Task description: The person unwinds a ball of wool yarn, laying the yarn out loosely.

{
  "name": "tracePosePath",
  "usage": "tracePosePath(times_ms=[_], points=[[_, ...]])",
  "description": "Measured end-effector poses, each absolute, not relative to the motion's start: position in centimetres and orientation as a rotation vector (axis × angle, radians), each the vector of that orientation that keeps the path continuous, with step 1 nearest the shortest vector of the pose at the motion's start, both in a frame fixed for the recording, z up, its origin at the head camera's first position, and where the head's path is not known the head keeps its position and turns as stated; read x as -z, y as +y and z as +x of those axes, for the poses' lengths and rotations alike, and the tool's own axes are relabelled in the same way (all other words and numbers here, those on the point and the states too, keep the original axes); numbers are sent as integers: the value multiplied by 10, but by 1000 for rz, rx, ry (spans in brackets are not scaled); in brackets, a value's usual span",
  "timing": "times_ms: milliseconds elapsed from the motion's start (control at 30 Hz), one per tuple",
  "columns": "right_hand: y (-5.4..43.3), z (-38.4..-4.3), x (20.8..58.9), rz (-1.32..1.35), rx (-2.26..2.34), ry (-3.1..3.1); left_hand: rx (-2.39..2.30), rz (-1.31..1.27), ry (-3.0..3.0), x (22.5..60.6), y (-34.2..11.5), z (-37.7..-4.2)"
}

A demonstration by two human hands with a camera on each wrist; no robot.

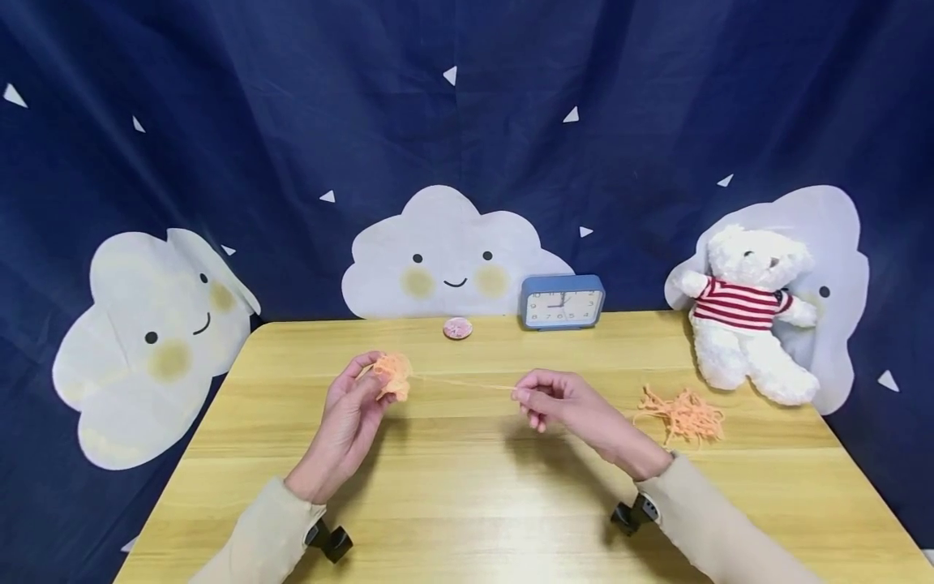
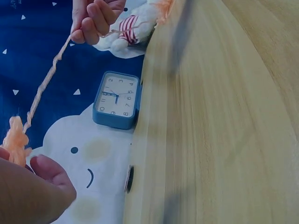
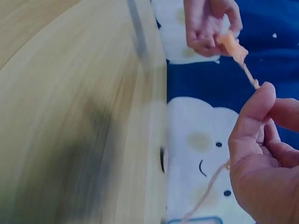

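Observation:
In my left hand (image 1: 349, 418) I hold a small bunch of peach-orange yarn (image 1: 395, 375), gripped between thumb and fingers above the table. A strand of yarn (image 2: 44, 84) runs taut from that bunch across to my right hand (image 1: 565, 403). The right thumb and forefinger pinch the strand, the other fingers curled under. Past the right hand, a loose tail of the strand (image 3: 205, 193) trails away in the right wrist view. A tangled heap of the same yarn (image 1: 686, 416) lies on the table to the right of my right hand.
A blue alarm clock (image 1: 563, 302) stands at the table's back edge, with a small round pink object (image 1: 457, 328) left of it. At the right, a white teddy bear (image 1: 751, 316) in a striped shirt leans on the dark blue curtain (image 1: 292, 97). The wooden table (image 1: 452, 503) lies beneath both hands.

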State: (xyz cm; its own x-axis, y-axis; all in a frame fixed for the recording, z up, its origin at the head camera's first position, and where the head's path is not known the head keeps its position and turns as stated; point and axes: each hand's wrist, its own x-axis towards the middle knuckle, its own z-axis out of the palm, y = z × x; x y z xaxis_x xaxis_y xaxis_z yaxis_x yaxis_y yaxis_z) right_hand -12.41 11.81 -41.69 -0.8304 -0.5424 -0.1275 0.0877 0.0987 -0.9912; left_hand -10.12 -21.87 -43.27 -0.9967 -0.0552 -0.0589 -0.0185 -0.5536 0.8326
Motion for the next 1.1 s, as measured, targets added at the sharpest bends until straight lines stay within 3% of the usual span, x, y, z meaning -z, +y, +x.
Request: tracePosePath(times_ms=[467, 1100], points=[[194, -121, 411, -280, 2147, 1927, 2718, 93, -1415, 435, -224, -100], [315, -105, 439, -235, 2502, 1743, 2729, 72, -1353, 436, -230, -98]])
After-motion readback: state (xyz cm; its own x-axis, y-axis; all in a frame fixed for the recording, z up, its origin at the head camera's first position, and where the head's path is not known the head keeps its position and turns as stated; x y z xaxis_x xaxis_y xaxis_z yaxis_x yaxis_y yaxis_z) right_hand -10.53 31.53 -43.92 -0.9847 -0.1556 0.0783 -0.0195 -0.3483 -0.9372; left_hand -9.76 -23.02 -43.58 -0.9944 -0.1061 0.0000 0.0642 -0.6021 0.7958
